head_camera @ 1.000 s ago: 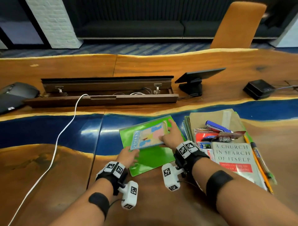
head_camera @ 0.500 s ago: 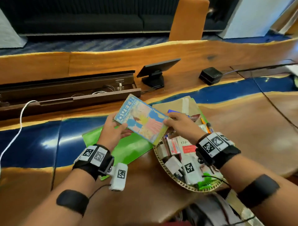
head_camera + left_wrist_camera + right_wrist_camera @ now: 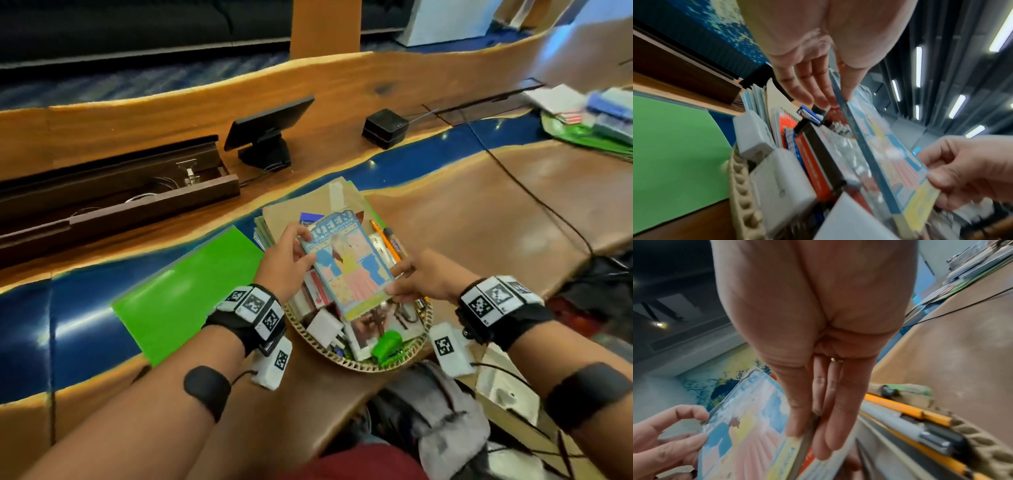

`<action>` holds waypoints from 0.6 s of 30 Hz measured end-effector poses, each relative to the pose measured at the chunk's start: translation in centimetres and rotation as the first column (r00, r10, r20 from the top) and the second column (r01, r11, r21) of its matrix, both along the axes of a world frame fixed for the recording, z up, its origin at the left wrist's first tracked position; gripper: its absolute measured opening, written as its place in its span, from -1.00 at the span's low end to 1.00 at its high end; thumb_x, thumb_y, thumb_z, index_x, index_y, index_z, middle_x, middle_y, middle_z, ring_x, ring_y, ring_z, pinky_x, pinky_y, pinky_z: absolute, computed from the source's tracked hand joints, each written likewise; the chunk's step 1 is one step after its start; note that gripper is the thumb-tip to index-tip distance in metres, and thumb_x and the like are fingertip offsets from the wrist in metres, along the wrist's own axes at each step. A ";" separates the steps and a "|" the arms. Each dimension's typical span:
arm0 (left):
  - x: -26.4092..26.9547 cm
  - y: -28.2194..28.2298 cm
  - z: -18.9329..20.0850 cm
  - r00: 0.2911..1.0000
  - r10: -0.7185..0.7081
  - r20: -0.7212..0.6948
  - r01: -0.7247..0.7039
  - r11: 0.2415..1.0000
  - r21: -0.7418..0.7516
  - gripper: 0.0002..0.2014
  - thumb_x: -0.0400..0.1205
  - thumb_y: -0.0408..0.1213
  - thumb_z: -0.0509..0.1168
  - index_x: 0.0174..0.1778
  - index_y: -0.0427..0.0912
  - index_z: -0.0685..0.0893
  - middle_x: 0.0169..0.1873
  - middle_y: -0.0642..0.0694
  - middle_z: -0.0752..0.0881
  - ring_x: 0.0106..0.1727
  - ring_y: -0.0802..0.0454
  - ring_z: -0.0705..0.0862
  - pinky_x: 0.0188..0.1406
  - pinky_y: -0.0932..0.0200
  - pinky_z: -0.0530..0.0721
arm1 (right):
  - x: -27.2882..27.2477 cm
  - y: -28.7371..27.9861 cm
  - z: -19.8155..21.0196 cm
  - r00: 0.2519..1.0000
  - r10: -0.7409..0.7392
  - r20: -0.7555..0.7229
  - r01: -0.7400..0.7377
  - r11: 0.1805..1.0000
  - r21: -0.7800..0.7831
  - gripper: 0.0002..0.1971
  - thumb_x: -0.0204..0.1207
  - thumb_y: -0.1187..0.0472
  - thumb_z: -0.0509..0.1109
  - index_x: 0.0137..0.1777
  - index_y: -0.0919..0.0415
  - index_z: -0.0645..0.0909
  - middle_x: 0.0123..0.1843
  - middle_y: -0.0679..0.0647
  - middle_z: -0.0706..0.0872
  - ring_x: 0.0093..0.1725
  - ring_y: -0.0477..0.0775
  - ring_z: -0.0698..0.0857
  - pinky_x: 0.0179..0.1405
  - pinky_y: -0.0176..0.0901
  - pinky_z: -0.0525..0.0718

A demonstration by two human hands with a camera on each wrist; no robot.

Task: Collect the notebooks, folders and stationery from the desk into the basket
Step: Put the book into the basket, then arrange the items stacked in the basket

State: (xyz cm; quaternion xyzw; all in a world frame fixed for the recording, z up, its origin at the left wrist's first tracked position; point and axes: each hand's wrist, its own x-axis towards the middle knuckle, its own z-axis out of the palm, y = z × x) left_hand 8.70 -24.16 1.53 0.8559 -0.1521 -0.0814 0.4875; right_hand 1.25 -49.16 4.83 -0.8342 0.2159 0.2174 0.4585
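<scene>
A book with a blue, pink and yellow cover (image 3: 349, 267) hangs just above the full woven basket (image 3: 359, 365), tilted. My left hand (image 3: 287, 263) pinches its far left edge, thumb on the cover and fingers beneath. My right hand (image 3: 421, 277) pinches its near right corner. In the left wrist view the book (image 3: 890, 155) sits between the thumb and fingers of the left hand (image 3: 833, 100), over notebooks and white boxes inside the basket rim (image 3: 740, 186). In the right wrist view the right hand (image 3: 812, 441) clamps the book (image 3: 748, 418). A green folder (image 3: 185, 294) lies flat on the desk to the left.
Pencils and pens (image 3: 910, 412) lie along the basket's right side. A brown folder (image 3: 308, 205) pokes out behind it. A small black screen (image 3: 267, 137), a black box (image 3: 385, 128) and an open cable tray (image 3: 113, 192) stand farther back. Another pile (image 3: 589, 116) lies far right.
Both hands lifted the book off the green folder and carried it right, over the basket, turning it lengthwise. The view swung right with them.
</scene>
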 end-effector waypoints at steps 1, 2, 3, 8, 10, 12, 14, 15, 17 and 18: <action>-0.1 -0.5 -0.3 1.000 -0.021 0.016 0.020 0.999 0.036 -0.78 0.62 -0.34 0.38 0.05 0.02 0.52 -0.36 0.02 0.56 -0.29 -0.06 0.60 -0.20 0.00 0.59 | -0.1 -0.5 -0.5 1.000 0.003 -0.013 -0.003 1.000 -0.020 -0.78 0.45 0.44 0.53 0.08 0.36 0.65 -0.22 0.26 0.82 -0.27 0.10 0.84 -0.14 -0.12 0.82; -0.1 -1.0 -0.5 0.999 -0.037 0.028 0.035 0.997 0.068 -0.81 0.62 -0.34 0.38 0.04 0.00 0.54 -0.37 0.05 0.55 -0.28 -0.04 0.60 -0.19 0.01 0.59 | -0.2 -1.0 -1.0 0.999 0.027 -0.030 -0.029 0.998 -0.054 -0.75 0.47 0.44 0.51 0.14 0.38 0.65 -0.21 0.25 0.83 -0.23 0.12 0.84 -0.04 -0.04 0.82; -0.1 -1.4 -0.7 0.998 -0.055 0.034 0.051 0.994 0.097 -0.83 0.63 -0.33 0.37 0.04 -0.01 0.57 -0.37 0.07 0.55 -0.28 -0.01 0.59 -0.19 0.04 0.59 | -0.3 -1.4 -1.3 0.997 0.059 -0.050 -0.063 0.994 -0.087 -0.74 0.49 0.42 0.50 0.18 0.36 0.65 -0.20 0.23 0.84 -0.20 0.12 0.85 0.01 0.00 0.81; -0.3 -3.0 -1.6 0.987 -0.162 -0.015 0.160 0.955 0.251 -0.80 0.62 -0.21 0.39 0.08 0.16 0.60 -0.33 0.15 0.56 -0.13 -0.02 0.61 -0.08 0.07 0.58 | -1.0 -2.3 -1.4 0.981 0.163 -0.103 -0.188 0.931 -0.314 -0.79 0.35 0.25 0.65 -0.03 0.13 0.77 -0.35 0.00 0.83 -0.35 -0.08 0.81 -0.32 -0.28 0.73; -0.4 -3.4 -1.9 0.982 -0.187 -0.019 0.181 0.913 0.365 -0.78 0.63 -0.08 0.37 0.16 0.25 0.58 -0.24 0.19 0.61 0.11 -0.03 0.58 0.21 -0.06 0.51 | -1.3 -2.2 -1.2 0.971 0.198 -0.132 -0.235 0.888 -0.396 -0.78 0.25 0.16 0.71 -0.12 0.06 0.78 -0.42 -0.10 0.78 -0.49 -0.20 0.73 -0.49 -0.38 0.58; -0.6 -3.9 -1.9 0.976 -0.217 0.004 0.188 0.855 0.484 -0.74 0.65 0.03 0.31 0.26 0.31 0.56 -0.09 0.17 0.64 0.27 -0.01 0.48 0.36 -0.14 0.35 | -1.5 -2.2 -1.4 0.964 0.213 -0.157 -0.261 0.863 -0.433 -0.78 0.22 0.14 0.73 -0.16 0.06 0.79 -0.47 -0.12 0.74 -0.59 -0.26 0.65 -0.56 -0.39 0.50; -0.7 -4.3 -1.9 0.966 -0.255 0.045 0.183 0.797 0.575 -0.69 0.66 0.10 0.26 0.33 0.36 0.52 0.08 0.12 0.64 0.34 -0.03 0.42 0.36 -0.17 0.28 | -1.6 -2.1 -1.8 0.963 0.205 -0.174 -0.263 0.854 -0.448 -0.79 0.21 0.15 0.73 -0.20 0.04 0.77 -0.45 -0.11 0.73 -0.58 -0.26 0.64 -0.57 -0.38 0.48; -0.7 -4.3 -2.0 0.963 -0.265 0.056 0.177 0.773 0.610 -0.68 0.66 0.12 0.25 0.35 0.38 0.51 0.14 0.08 0.61 0.36 -0.05 0.41 0.36 -0.19 0.27 | -1.6 -2.1 -1.9 0.963 0.206 -0.175 -0.264 0.848 -0.459 -0.78 0.20 0.14 0.74 -0.22 0.02 0.76 -0.41 -0.10 0.74 -0.51 -0.23 0.67 -0.55 -0.36 0.49; -0.5 -4.3 -2.2 0.961 -0.267 0.067 0.161 0.743 0.650 -0.66 0.64 0.17 0.25 0.35 0.42 0.50 0.13 0.03 0.51 0.34 -0.07 0.39 0.39 -0.21 0.29 | -1.6 -2.1 -2.1 0.966 0.213 -0.147 -0.258 0.837 -0.482 -0.74 0.18 0.12 0.74 -0.22 -0.03 0.72 -0.31 -0.12 0.74 -0.34 -0.14 0.72 -0.42 -0.26 0.56; -0.5 -4.3 -2.2 0.962 -0.263 0.068 0.155 0.738 0.657 -0.65 0.63 0.18 0.26 0.35 0.44 0.50 0.08 0.04 0.46 0.32 -0.07 0.38 0.39 -0.21 0.29 | -1.5 -2.0 -2.0 0.968 0.218 -0.122 -0.250 0.834 -0.492 -0.72 0.19 0.10 0.73 -0.18 -0.05 0.70 -0.26 -0.12 0.74 -0.27 -0.11 0.72 -0.35 -0.21 0.60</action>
